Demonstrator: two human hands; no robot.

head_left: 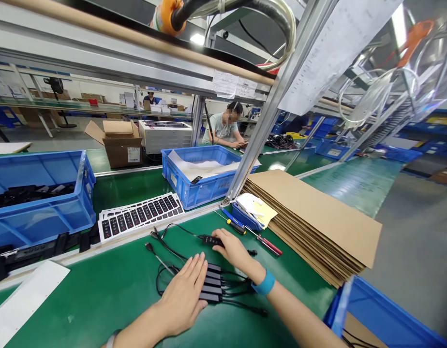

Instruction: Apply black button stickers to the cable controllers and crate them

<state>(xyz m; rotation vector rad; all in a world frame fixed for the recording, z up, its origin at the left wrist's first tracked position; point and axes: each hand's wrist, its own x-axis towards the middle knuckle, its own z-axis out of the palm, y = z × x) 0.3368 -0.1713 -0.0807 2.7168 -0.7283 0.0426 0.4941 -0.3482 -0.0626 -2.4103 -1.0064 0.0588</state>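
My left hand (184, 293) lies flat, fingers stretched out, against the left ends of a row of small black cable boxes (211, 289). These boxes sit side by side on the green tabletop, with black cables (241, 304) leaving them to the right. Cables with plugs (149, 247) also run out on the left, partly under my left hand. Just beyond the row, my right hand (230, 249) grips another black cable box (209, 240), which has small markings on its top. Its cable trails off to the left, and my right palm hides its other end.
Sheets of black labels (141, 216) lie near a blue bin (38, 217) of black parts. Screwdrivers (269, 245) lie beyond my right hand. Stacked cardboard (318, 212) and a blue bin (394, 309) stand right. A metal post (261, 121) rises ahead; a person (225, 125) sits beyond.
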